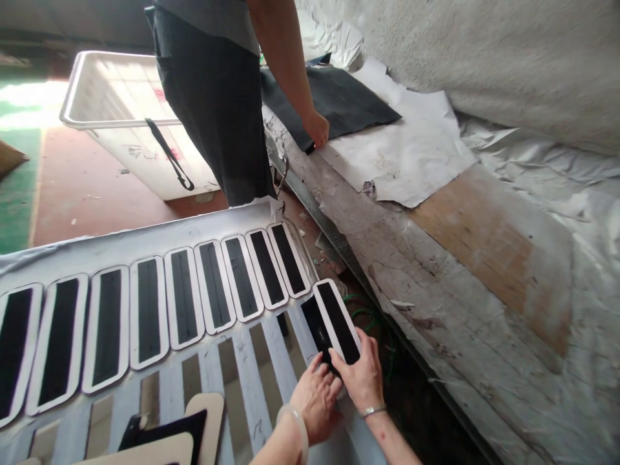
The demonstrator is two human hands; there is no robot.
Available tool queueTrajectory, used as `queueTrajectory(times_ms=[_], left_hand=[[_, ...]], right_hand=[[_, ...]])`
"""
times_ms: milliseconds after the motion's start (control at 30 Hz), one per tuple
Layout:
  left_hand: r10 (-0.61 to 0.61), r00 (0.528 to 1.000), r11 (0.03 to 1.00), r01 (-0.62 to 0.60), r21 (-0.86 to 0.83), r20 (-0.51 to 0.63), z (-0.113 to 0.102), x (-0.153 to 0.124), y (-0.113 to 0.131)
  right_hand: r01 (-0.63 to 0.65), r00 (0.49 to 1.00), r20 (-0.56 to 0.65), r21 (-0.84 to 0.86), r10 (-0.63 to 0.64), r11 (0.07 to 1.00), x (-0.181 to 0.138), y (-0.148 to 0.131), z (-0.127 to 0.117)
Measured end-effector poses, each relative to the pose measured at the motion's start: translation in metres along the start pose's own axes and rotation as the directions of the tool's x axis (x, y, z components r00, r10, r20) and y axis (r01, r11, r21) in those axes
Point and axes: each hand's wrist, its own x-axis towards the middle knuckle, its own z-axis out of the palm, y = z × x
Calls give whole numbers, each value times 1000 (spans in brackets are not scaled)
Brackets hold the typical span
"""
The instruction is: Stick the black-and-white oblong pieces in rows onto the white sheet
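Two hands low, left hand (316, 399) curled, right hand (362, 376) pinching black-and-white strip (338, 321)

Both forearms are bare, with no sleeves in view. The left hand (317, 397) carries a pale, translucent, smooth and thick bangle (296, 423) at the wrist. The right hand (363, 374) carries a thin silver-coloured metal bracelet (372, 409) at the wrist. No gloves worn.
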Motion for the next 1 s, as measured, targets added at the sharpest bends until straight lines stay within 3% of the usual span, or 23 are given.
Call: queueTrajectory(times_ms=[100,167,233,300,367,433,567,667,800,1000], left_hand=[[121,993,973,-117,198,-8,3,1,0],[219,969,941,-179,288,-114,12,-5,2],[306,911,924,-214,317,-275,20,-16,4],[289,852,947,-186,263,-437,20,-30,1],[160,844,984,-95,151,-511,7,-43,-6],[29,866,994,28,107,-499,-12,-51,-17],[-113,846,968,213,136,-521,-39,-52,-38],[-148,838,965,239,110,-525,-43,-42,-47],[-200,828,959,274,67,-523,-45,-28,-49],[-195,868,947,288,143,-457,-40,-9,-54]], right_hand=[[-2,1000,11,-7,2,1000,-10,12,-3],[14,1000,22,-13,-14,1000,-18,15,-3],[41,999,2,-41,-41,998,-25,14,0],[62,998,-10,-95,-63,994,-32,13,5],[48,999,-13,-165,-50,985,-37,14,9],[24,999,-15,-246,-29,969,-40,17,12],[69,995,-52,-294,-88,953,-43,18,14],[84,989,-96,-250,-111,965,-43,14,19],[175,983,-3,-309,-185,935,-44,17,27],[238,969,21,-355,-247,904,-49,29,32]])
